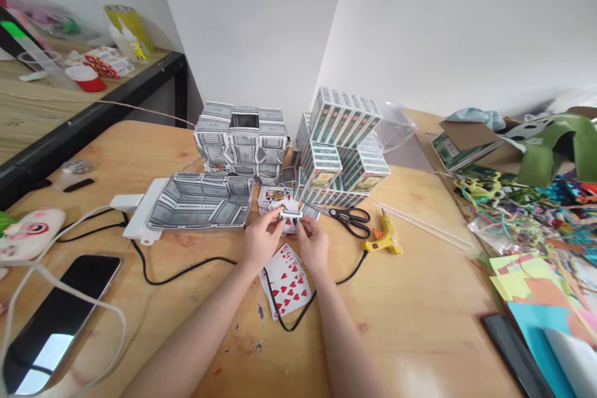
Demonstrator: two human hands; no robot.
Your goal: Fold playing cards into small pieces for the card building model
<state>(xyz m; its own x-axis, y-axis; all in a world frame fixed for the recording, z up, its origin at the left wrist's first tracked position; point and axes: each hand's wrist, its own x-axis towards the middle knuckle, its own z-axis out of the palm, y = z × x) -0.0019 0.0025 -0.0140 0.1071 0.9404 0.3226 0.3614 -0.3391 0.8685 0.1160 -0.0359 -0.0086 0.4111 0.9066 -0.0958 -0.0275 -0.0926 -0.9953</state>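
Observation:
Between my left hand (265,236) and my right hand (313,242), a playing card (291,215) is pinched by its two ends. It looks folded or bent, with a white edge toward me. Just beyond it lie loose playing cards (276,195), one of them a face card. Below my hands, a fan of heart cards (288,283) rests on the table under a black cord. An open tray (200,202) covered in grey-patterned cards sits left of my hands. Behind it stands a structure built of cards (242,140) with a square opening on top.
Stacked card boxes (342,143) stand behind my right hand. Black scissors (349,219) and a yellow glue gun (385,237) lie to the right, near white glue sticks (424,227). A phone (60,323) and white cable occupy the left; coloured paper (536,305) lies at right.

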